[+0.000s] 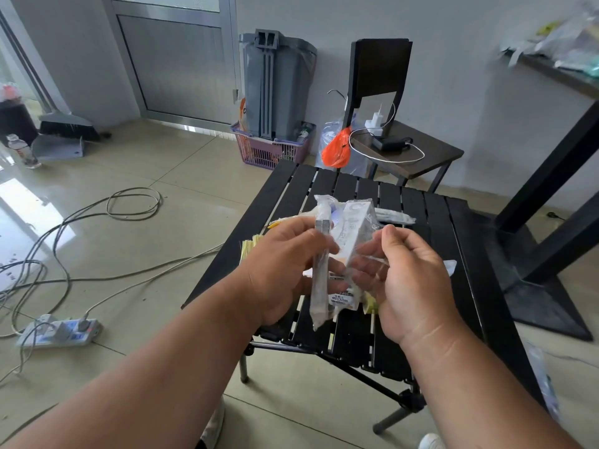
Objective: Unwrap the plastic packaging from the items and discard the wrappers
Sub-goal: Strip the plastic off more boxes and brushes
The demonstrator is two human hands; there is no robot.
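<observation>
Left hand point(285, 273): you grasp the slim grey stick in clear plastic sleeve point(319, 280)
Right hand point(408, 280): you pinch the crinkled clear plastic wrapper point(366, 264) around the small white carton point(353, 234)
Risk: carton could slip toward 12 o'clock onto the black slatted table point(453, 241) if the film tears suddenly

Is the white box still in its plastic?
Partly. Clear wrap still clings round the box, and the right hand pinches it.

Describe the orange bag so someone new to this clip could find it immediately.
Start at the black slatted table under the hands. Just past its far edge stands a dark wooden chair. The orange bag hangs at the chair's left side, against clear plastic; it is the only bright orange thing there.
</observation>
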